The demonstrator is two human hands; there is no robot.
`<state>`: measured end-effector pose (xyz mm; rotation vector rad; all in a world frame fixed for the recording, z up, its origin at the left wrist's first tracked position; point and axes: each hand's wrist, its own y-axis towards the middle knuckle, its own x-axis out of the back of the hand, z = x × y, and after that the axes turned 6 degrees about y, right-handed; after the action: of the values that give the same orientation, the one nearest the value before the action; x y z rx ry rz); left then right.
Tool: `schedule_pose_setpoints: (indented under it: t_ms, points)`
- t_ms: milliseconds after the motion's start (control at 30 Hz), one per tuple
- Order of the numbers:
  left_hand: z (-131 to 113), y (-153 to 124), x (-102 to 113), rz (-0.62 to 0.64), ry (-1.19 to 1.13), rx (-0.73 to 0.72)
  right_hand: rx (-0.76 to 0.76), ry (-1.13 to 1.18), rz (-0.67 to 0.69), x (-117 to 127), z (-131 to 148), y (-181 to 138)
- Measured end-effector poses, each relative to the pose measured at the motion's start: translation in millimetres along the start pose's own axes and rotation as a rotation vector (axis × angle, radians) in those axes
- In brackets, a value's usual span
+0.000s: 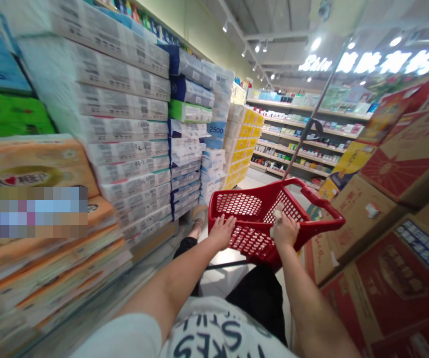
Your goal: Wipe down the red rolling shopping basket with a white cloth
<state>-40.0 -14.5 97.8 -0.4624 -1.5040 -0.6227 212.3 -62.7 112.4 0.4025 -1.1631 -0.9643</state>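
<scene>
A red plastic shopping cart with perforated walls stands right before my legs, its raised handle on the right side. My left hand lies over the near rim of its basket, fingers curled across the edge. At the same rim, farther right, my right hand is closed on a crumpled whitish piece of tissue or cloth. Parts of this pale piece poke out above and to the left of the fingers. Its lower part is hidden by my hand. No goods show in the visible part of the basket.
Tall stacks of wrapped paper packs line the left, with orange tissue packs nearest. Cardboard cartons are piled close on the right. Stocked shelves stand ahead, and a slanting metal pole rises behind the cart.
</scene>
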Motion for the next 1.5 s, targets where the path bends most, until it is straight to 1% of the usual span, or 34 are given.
schedule_pose_setpoints:
  t_ms: [100,200,300,367,467,533,600,667,700,767,833,933,1000,1100,1167,1233,1267,1333,1400,1500]
  points:
    - [-3,-1,2,0.006,0.003,0.02,0.06,-0.043,0.076,1,-2,-1]
    - [-4,-1,4,0.014,0.001,0.021,0.155,-0.06,0.124,-6,11,-21]
    - [-3,-1,3,0.019,0.001,0.019,0.355,-0.014,0.194,-20,33,-45]
    - [-3,-1,3,0.013,0.006,0.019,0.462,0.037,0.259,-30,46,-54]
    - [-3,-1,3,0.004,0.024,0.016,0.539,0.117,0.35,-39,58,-55]
    - [-4,-2,3,0.001,0.03,0.014,0.568,0.174,0.382,-40,59,-53]
    - [-4,-1,2,0.0,0.031,0.013,0.599,0.238,0.385,-38,55,-50]
    - [-3,-1,1,-0.005,0.025,0.012,0.6,0.311,0.362,-33,47,-45]
    - [-2,-1,0,-0.006,0.02,0.01,0.561,0.342,0.327,-30,43,-41]
    - [-1,0,-1,-0.007,0.009,0.001,0.4,0.366,0.21,-22,35,-27]
    - [0,1,-2,0.002,0.002,-0.003,0.214,0.314,0.092,-12,27,-9]
    - [0,2,-2,0.007,0.0,0.009,0.17,0.197,0.138,1,21,9]
    - [-1,3,-3,0.002,0.001,0.014,0.185,0.125,0.178,2,21,6]
    - [-1,3,-4,-0.007,-0.001,0.011,0.249,0.084,0.168,-11,31,-21]
    - [-1,3,-3,-0.005,0.003,0.012,0.336,0.113,0.15,-25,43,-43]
    - [-1,3,-2,-0.001,0.016,0.012,0.459,0.164,0.2,-38,58,-60]
    - [-1,3,-2,0.001,0.022,0.01,0.495,0.183,0.231,-43,65,-65]
    - [-1,3,0,-0.002,0.035,0.004,0.526,0.209,0.285,-47,76,-68]
    - [-1,3,0,-0.005,0.046,0.001,0.54,0.222,0.33,-46,82,-65]
    - [-1,2,-1,-0.014,0.053,-0.002,0.557,0.243,0.367,-39,78,-55]
